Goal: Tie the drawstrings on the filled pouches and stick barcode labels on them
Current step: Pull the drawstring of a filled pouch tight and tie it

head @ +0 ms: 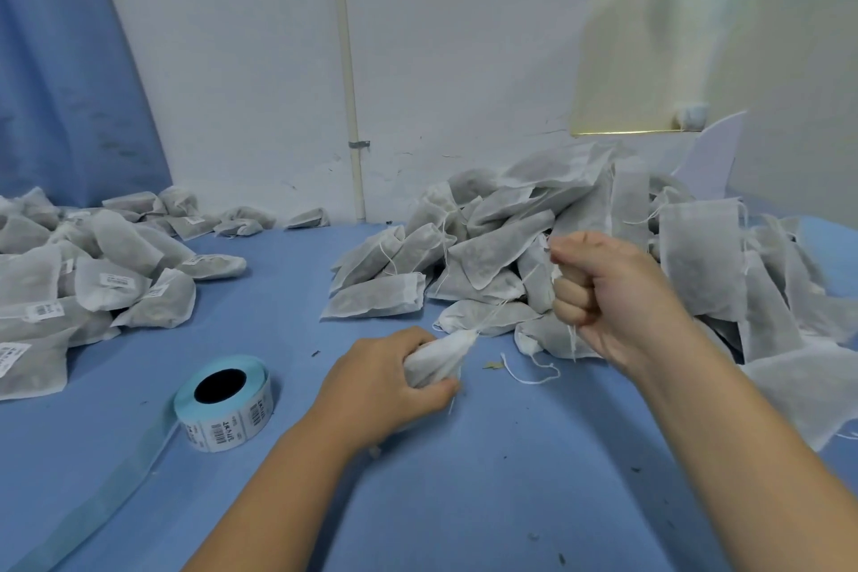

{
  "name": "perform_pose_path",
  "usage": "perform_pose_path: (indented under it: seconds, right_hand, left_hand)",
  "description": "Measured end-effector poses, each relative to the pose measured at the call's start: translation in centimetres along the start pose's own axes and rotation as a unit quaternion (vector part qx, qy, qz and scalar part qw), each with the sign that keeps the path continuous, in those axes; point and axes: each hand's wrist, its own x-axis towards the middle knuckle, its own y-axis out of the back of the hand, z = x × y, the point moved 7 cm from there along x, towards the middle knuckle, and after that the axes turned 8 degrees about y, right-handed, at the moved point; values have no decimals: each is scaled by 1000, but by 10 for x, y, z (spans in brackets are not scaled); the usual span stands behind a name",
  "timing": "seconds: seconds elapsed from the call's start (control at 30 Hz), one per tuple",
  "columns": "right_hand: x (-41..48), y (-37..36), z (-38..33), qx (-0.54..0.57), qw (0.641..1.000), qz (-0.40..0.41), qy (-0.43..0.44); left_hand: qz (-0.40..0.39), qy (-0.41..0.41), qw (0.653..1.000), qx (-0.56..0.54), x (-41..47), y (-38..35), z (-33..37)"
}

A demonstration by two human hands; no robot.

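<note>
On the blue counter [464, 502] I saw labelled pouches [69, 283] heaped at the far left, with the label roll [223, 404] nearer. My left grip [380, 386] curled round a pouch [441, 360] at centre. Its drawstring [490, 316] ran taut up to my right grip [617, 293], which was fisted round it before the untied pile [603, 223] on the right.

Found on the blue-covered desk [487, 502]: a tall heap of filled pouches [603, 246] with loose drawstrings at right, against the wall; a lower spread of labelled pouches [93, 288] at left; a roll of barcode labels [223, 404] lying flat at front left, its blue backing strip [107, 492] trailing toward the near edge; scattered dark crumbs [562, 558].
</note>
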Motion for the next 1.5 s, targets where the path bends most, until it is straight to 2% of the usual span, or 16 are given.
perform_pose_path:
  seconds: [0.07, 0.2, 0.23, 0.3, 0.37, 0.43, 0.5, 0.63, 0.77, 0.9, 1.17, 1.23, 1.33, 1.4, 1.43, 1.5]
  right_hand:
    - [4, -13, -3, -74, 997, -26, 16]
    - [2, -56, -9, -187, 965, -183, 30]
    - [-1, -64, -10, -208, 954, -214, 39]
    - [-6, -77, -11, -260, 932, -248, 57]
    - [-8, -83, -13, -302, 913, -261, 81]
    - [-9, -86, -16, -315, 906, -266, 96]
    - [-10, -87, -21, -319, 903, -269, 107]
    - [-7, -83, -31, -340, 894, -254, 146]
    - [-1, -70, -40, -360, 889, -235, 158]
    - [4, -59, -44, -382, 882, -220, 168]
    - [15, -44, -48, -358, 900, -159, 192]
    - [20, -40, -42, -356, 905, -140, 185]
    - [25, -37, -32, -336, 919, -126, 161]
    - [26, -39, -24, -338, 920, -133, 150]
    - [25, -41, -20, -343, 917, -139, 148]
    - [23, -46, -13, -359, 909, -151, 150]
  left_hand:
    - [-12, -2, 999, 37, -1, 0, 1]
    - [5, -26, 994, 111, -2, 7, 10]
    - [28, -45, 995, 84, -4, 14, 19]
    - [71, -93, 992, -40, -10, 28, 41]
    - [119, -112, 967, -195, -18, 40, 58]
    - [130, -81, 929, -336, -22, 40, 70]
    - [79, -60, 897, -432, -22, 28, 83]
    - [-3, -10, 855, -519, -18, 10, 95]
    - [2, 20, 891, -455, -17, 12, 83]
    - [8, 41, 882, -469, -12, 19, 71]
    - [-103, 8, 898, -427, 3, 29, 84]
    - [-122, 8, 877, -465, 9, 30, 86]
    - [-180, 16, 796, -578, 12, 25, 87]
    - [-205, 7, 757, -621, 13, 24, 85]
    - [-205, -5, 749, -630, 14, 26, 83]
    - [-175, -38, 770, -612, 17, 32, 79]
